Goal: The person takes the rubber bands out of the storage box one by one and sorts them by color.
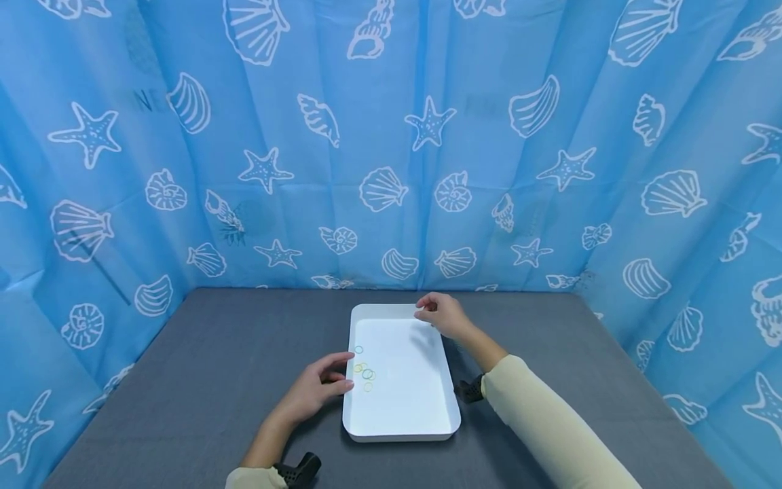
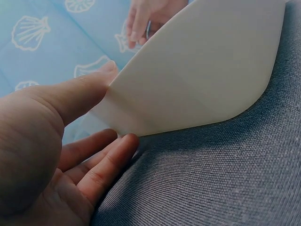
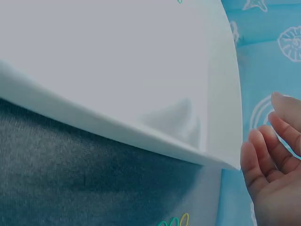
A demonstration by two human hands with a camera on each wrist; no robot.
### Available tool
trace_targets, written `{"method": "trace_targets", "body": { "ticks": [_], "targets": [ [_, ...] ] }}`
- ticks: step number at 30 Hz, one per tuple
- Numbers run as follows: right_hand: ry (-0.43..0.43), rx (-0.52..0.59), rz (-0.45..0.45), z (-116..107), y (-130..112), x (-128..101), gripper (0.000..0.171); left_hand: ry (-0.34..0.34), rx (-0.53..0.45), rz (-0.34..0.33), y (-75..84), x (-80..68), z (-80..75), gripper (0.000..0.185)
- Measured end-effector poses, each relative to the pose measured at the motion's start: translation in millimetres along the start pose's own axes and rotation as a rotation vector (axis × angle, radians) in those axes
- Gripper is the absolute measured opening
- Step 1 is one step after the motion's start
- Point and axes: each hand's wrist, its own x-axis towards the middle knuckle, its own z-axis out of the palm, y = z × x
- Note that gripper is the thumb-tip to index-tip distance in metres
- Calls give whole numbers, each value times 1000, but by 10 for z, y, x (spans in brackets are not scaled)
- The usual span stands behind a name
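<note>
The left grip (image 1: 313, 387), a bare hand, is relaxed and unclenched at the near-middle of the left long side of a white tray (image 1: 403, 438); in its wrist view the thumb tip meets the rim and fingertips rest low against the outer wall. The right grip (image 1: 444, 314), also bare, is at the tray's far right corner, its fingers loosely bent, with a gap between thumb and forefinger; whether it touches the rim I cannot tell. The shallow, rectangular tray lies flat, short side toward the person, on a bench (image 1: 256, 353) covered in dark grey cloth. Inside, along the left edge near the left fingertips, lie several thin green and yellow rings (image 1: 364, 370), some overlapping. More green and yellow loops (image 3: 174, 221) are cut off by the lower edge of the right wrist view. Behind the wrists come black devices (image 1: 302, 470) and cream sleeves (image 1: 550, 414). A blue curtain (image 1: 330, 170) printed with white shells and starfish surrounds the bench's back and sides.
</note>
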Motion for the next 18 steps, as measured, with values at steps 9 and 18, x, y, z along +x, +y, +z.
{"method": "trace_targets", "body": {
  "ticks": [9, 18],
  "targets": [
    [-51, 42, 17, 146, -87, 1, 26, -18, -31, 8, 356, -190, -37, 51],
    [-124, 60, -13, 307, -148, -34, 34, -25, -18, 9, 372, -192, -35, 50]
  ]
}}
